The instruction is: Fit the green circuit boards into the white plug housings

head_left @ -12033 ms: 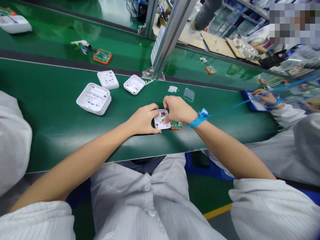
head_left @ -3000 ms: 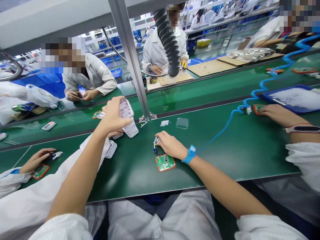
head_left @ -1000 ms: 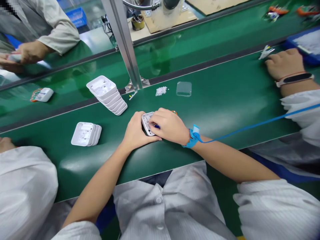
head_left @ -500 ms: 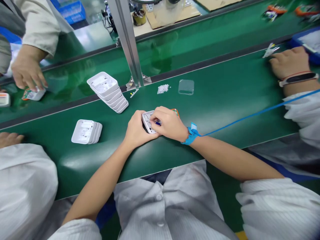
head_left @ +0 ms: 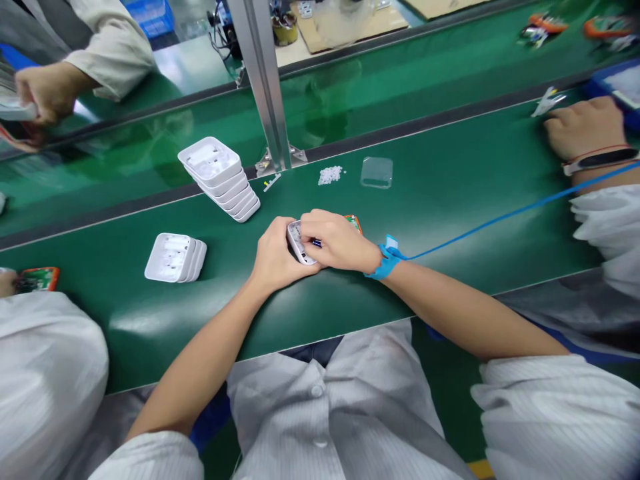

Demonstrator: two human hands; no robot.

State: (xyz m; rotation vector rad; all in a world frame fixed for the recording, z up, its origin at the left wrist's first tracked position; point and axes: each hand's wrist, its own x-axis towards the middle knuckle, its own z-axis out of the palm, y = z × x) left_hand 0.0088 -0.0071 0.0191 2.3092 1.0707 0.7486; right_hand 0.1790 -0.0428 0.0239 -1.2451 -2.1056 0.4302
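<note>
My left hand (head_left: 274, 257) wraps around a small white plastic housing (head_left: 297, 241) tilted on the green belt (head_left: 450, 220). My right hand (head_left: 340, 241) is closed over the housing's right side, its fingers pinching a small blue part I cannot make out clearly. A green circuit board with an orange rim (head_left: 355, 222) peeks out behind my right hand. A blue wrist strap (head_left: 386, 261) sits on my right wrist, with its blue cord running off to the right.
A leaning stack of white housings (head_left: 220, 177) and a lower stack (head_left: 175, 257) stand to the left. White pellets (head_left: 330, 175), a clear cover (head_left: 377, 172) and a metal post (head_left: 265, 87) lie behind. Other people's hands (head_left: 583, 127) work right and far left (head_left: 43, 93).
Both hands stay closed on the white housing, shifted slightly up the belt. The person opposite has lifted their hand from the far belt. An orange-rimmed board has appeared at the left edge.
</note>
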